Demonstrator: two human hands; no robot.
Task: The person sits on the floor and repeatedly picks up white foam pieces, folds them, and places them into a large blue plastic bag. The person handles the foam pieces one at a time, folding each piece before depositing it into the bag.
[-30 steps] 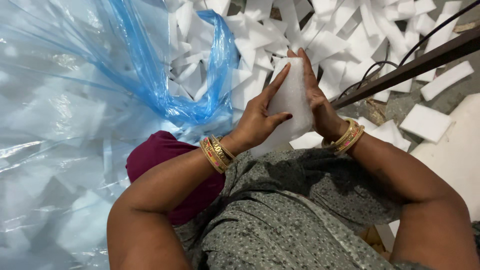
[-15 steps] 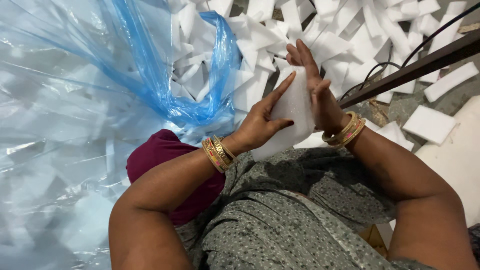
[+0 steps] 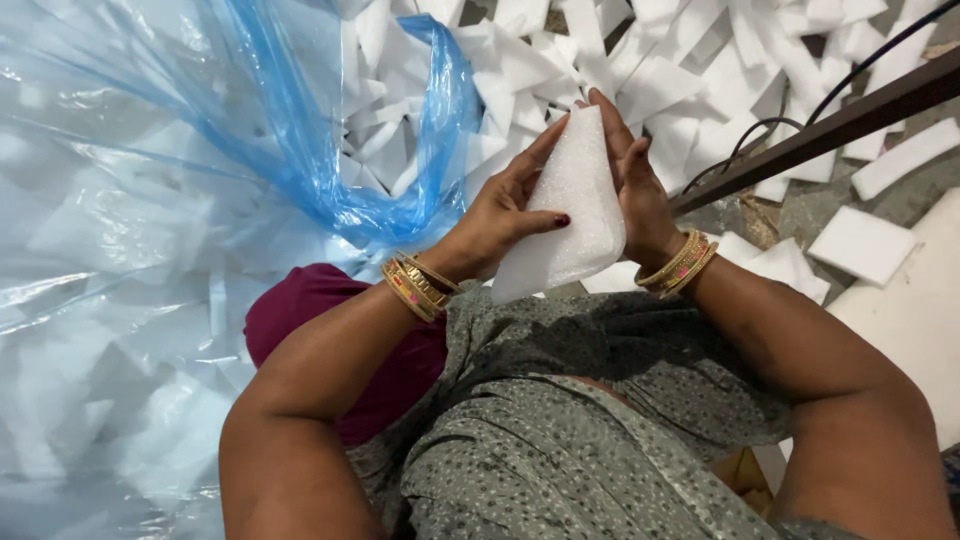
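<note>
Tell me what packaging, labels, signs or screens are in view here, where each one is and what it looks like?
Clear plastic bag: fills the left side, big, crinkled, see-through with a blue tint, white foam pieces inside.
White foam sheet: centre, a narrow soft pad pressed between the left hand and right hand.
Loose foam pieces: heaped at the top, white strips and rectangles.
No labels, signs or screens show.

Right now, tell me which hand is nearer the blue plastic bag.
Left. The left hand grips the foam piece on the side toward the blue plastic bag; the right hand is behind the foam, farther away.
</note>
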